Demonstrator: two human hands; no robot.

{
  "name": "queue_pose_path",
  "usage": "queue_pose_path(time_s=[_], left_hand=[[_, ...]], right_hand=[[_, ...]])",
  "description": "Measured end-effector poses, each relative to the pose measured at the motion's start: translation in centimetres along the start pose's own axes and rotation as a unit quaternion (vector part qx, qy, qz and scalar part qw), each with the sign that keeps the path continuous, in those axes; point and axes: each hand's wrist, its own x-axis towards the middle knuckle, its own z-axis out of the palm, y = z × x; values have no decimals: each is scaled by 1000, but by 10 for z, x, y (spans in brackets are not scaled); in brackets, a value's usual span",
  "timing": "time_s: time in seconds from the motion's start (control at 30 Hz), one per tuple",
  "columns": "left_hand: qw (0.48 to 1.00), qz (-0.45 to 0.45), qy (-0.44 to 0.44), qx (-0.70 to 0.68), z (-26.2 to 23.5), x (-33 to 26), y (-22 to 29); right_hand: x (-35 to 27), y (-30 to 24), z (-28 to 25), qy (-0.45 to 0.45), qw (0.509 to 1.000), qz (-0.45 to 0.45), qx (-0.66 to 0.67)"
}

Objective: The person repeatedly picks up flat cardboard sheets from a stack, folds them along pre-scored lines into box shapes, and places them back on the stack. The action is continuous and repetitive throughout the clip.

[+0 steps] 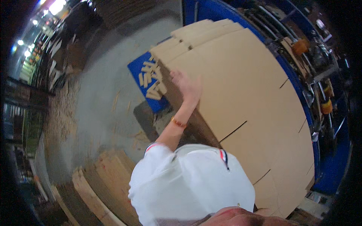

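In the head view, the left hand (185, 88) is stretched out at the left edge of a stack of tan sheets (249, 75), its fingers extended and unclenched, with nothing seen in its grasp. It is blurred, and whether it touches the stack cannot be told. The right hand is out of sight, so its state cannot be told either.

The stack fills the middle and right of the scene. Short dark lines mark its top, and at the far end several layers lie stepped.

A reddish-brown wristband (178, 122) circles the left wrist, and the arm comes out of a white shirt (192, 184) with striped trim.

Just left of the hand, pale wood strips (154, 93) lie jumbled on a blue panel (135, 64). Near left, long wooden planks (117, 169) lie side by side. Scraps are scattered on the grey floor (98, 90) farther left. Along the right side, a blue frame (211, 9) runs beside tools with orange parts (300, 46).
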Motion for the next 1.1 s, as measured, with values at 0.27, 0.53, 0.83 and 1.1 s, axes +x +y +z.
queue_pose_path(time_s=[0.27, 0.53, 0.83, 1.1], left_hand=[[978, -18, 93, -188, -10, 14, 35], [837, -137, 24, -530, -65, 43, 35], [880, -155, -45, -448, -60, 68, 60], [820, -214, -314, -428, -63, 51, 73]], right_hand=[[3, 27, 23, 58, 965, 108, 231], [-24, 61, 8, 245, 797, 158, 529], [-15, -57, -115, 508, 704, 118, 483], [-49, 16, -52, 375, 595, 216, 678]])
